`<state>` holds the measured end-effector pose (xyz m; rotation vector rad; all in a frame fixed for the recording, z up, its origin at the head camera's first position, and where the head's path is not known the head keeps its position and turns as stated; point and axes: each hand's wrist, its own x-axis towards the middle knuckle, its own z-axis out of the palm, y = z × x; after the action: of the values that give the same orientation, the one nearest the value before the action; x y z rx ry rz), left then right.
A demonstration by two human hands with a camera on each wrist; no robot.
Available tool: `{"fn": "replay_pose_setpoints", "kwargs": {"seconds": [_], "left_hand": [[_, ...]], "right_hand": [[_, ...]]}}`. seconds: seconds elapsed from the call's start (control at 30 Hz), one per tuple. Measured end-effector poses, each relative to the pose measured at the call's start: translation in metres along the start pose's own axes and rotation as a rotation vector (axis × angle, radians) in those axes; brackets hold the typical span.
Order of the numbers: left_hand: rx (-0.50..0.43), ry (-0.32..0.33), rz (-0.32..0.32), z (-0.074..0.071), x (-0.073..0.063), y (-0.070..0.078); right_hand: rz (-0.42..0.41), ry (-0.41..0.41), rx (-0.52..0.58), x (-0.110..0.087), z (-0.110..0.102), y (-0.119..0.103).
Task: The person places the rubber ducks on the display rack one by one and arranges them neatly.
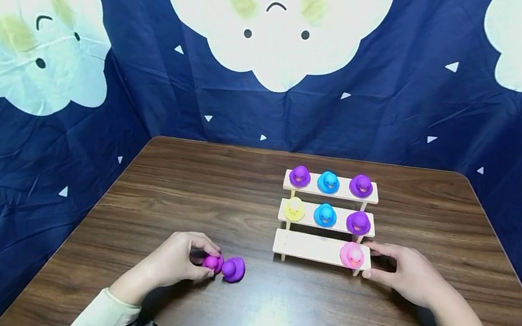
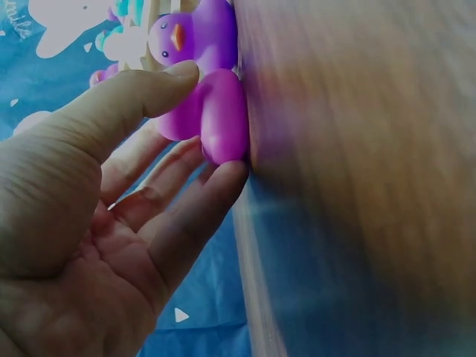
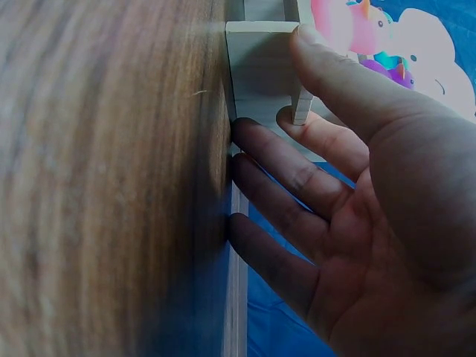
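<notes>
My left hand [image 1: 176,257] pinches a magenta rubber duck [image 2: 224,119] between thumb and fingers, low over the wooden tabletop. Just right of it sits a purple rubber duck [image 1: 234,270], its orange beak visible in the left wrist view. With thumb and index finger my right hand [image 1: 412,271] grips the right end of the lowest step of a three-step wooden display stand [image 1: 309,247]. A pink duck [image 1: 352,256] occupies that step's right end. The middle step holds a yellow duck [image 1: 294,209], a blue duck [image 1: 325,215] and a purple duck [image 1: 358,223].
On the top step are a purple duck [image 1: 299,176], a blue duck [image 1: 328,182] and another purple duck [image 1: 361,186]. Around the brown table [image 1: 194,186] hangs a dark blue curtain [image 1: 249,108] with white clouds, close behind the far edge.
</notes>
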<state>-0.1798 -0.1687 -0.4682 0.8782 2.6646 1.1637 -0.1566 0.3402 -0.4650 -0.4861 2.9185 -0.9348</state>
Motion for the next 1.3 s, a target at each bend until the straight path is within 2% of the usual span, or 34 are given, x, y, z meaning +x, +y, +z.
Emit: {"fn": "replay_pose_setpoints", "kwargs": {"seconds": [0.5,0.93,1.3], "left_hand": [[-0.002,0.014,-0.056,0.004,-0.002,0.004],[0.001,0.093,-0.006,-0.002,0.003,0.013],[-0.096,0.156,0.066,0.002,0.021,0.03]], "right_hand": [[-0.002,0.004,-0.004,-0.002,0.002,0.001],[-0.001,0.006,-0.005,-0.001,0.0,0.001],[0.006,0.005,-0.006,0.0,0.001,0.002]]}}
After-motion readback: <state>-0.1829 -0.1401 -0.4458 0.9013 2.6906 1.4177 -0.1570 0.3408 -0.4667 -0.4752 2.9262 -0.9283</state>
